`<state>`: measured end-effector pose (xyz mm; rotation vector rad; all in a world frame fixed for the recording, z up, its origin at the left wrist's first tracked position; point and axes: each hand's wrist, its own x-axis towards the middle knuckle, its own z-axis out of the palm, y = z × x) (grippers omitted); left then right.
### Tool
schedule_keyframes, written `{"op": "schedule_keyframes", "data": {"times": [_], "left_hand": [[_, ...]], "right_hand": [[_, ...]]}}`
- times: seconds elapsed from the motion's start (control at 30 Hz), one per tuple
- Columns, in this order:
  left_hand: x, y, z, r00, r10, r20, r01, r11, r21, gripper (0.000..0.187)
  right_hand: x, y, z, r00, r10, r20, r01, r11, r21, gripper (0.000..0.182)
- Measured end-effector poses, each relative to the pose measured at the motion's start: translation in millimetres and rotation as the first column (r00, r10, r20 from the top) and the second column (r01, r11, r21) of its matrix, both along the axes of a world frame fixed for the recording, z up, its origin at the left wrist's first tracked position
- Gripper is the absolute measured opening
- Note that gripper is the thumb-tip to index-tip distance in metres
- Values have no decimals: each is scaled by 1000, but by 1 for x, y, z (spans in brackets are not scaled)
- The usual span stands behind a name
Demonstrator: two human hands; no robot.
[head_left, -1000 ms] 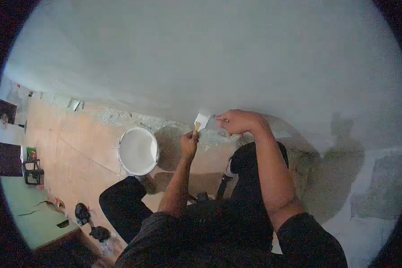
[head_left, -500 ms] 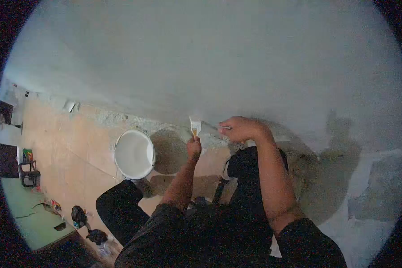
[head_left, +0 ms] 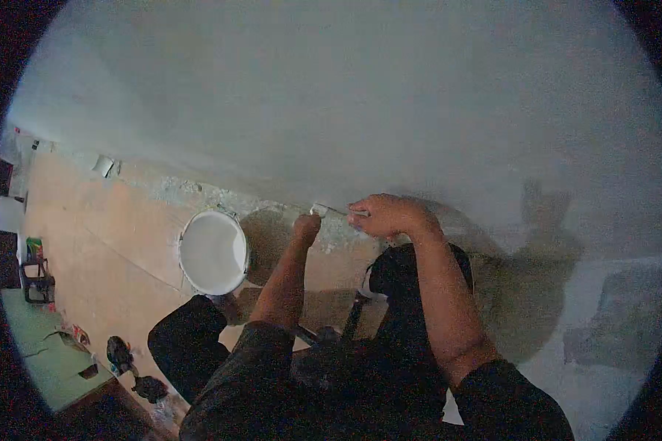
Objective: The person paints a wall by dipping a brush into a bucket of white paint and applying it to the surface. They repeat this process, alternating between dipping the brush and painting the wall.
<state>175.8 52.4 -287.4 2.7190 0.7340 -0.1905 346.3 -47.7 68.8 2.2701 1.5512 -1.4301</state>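
Note:
My left hand is closed round a putty knife, its pale blade close to the foot of the grey wall. My right hand grips a second flat scraping tool, which points left towards the first blade. The two tools overlap in this view. To the left of my left hand stands a white bucket on the floor, its inside white. My fingers partly hide both handles.
Crumbled pale debris runs along the base of the wall. At the far left are a dark chair, black plastic bags and a green surface. My bent knees lie close below the bucket.
My left hand has moved up and left, turning its putty knife against the other tool. My right hand has shifted slightly left. The whole view has shifted a little.

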Motion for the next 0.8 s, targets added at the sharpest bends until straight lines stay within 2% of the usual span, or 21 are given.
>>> {"op": "schedule_keyframes", "data": {"times": [0.03, 0.07, 0.13, 0.17, 0.23, 0.27, 0.33, 0.37, 0.4, 0.43, 0.47, 0.53, 0.57, 0.63, 0.67, 0.73, 0.77, 0.8], "left_hand": [[-1, -4, 8, 945, 322, 61, -287, 904, -318, 31], [-4, -8, 16, 887, 460, 41, -403, 812, -422, 33], [-9, -17, 28, 695, 719, -6, -580, 555, -597, 37], [-20, -22, 34, 647, 743, 173, -508, 589, -629, 39], [-31, -29, 109, 545, 832, 107, -491, 420, -764, 40], [-34, -36, 140, 546, 831, 104, -496, 421, -760, 40], [-39, -46, 180, 272, 957, 100, -285, 179, -942, 35], [-43, -46, 189, 268, 958, 102, -286, 181, -941, 35], [-47, -45, 195, 313, 940, 139, -302, 237, -923, 34], [-48, -44, 194, 335, 929, 156, -310, 265, -913, 34], [-48, -43, 194, 356, 918, 172, -316, 292, -902, 33], [-39, -37, 169, 197, 975, 101, -248, 149, -957, 36], [-37, -31, 156, 197, 975, 100, -250, 149, -957, 36], [-35, -17, 128, 364, 931, 39, -309, 160, -938, 38], [-33, -15, 115, 367, 930, 37, -310, 159, -937, 38], [-27, -16, 95, 326, 944, -60, -296, 42, -954, 39], [-28, -18, 61, 302, 953, -31, -279, 57, -959, 38], [-28, -21, 49, 306, 951, -37, -278, 52, -959, 38]], "right_hand": [[1, 1, 0, 999, -3, -49, 2, 1000, -15, 46], [1, 0, -1, 995, -8, -102, 4, 1000, -31, 49], [-1, 3, -3, 995, -6, -101, 1, 999, -47, 48], [-1, 4, -6, 995, -7, -95, 1, 998, -68, 47], [-5, 3, -8, 997, -8, -83, 5, 999, -40, 47], [-7, 1, -8, 998, -11, -63, 10, 1000, -23, 47], [-15, 3, -1, 998, -8, -66, 4, 998, -69, 48], [-18, 4, 3, 998, -9, -59, 2, 993, -117, 49], [-20, 5, 6, 999, -10, -50, 2, 986, -164, 50], [-19, 5, -2, 999, -7, -50, -1, 987, -161, 50], [-17, 3, -16, 997, 78, 17, -76, 993, -87, 50], [-18, 4, -15, 983, 158, 91, -157, 987, -13, 50], [-18, 2, -11, 990, 129, 64, -128, 992, -14, 50], [-18, 3, -12, 995, 98, 37, -97, 995, -16, 49], [-16, 5, -21, 995, 99, 12, -99, 994, -50, 48], [-12, 9, -25, 995, 96, -8, -97, 991, -92, 48], [-15, 8, -25, 986, 155, 54, -155, 988, -4, 46], [-17, 8, -25, 971, 207, 122, -217, 973, 82, 45]]}}
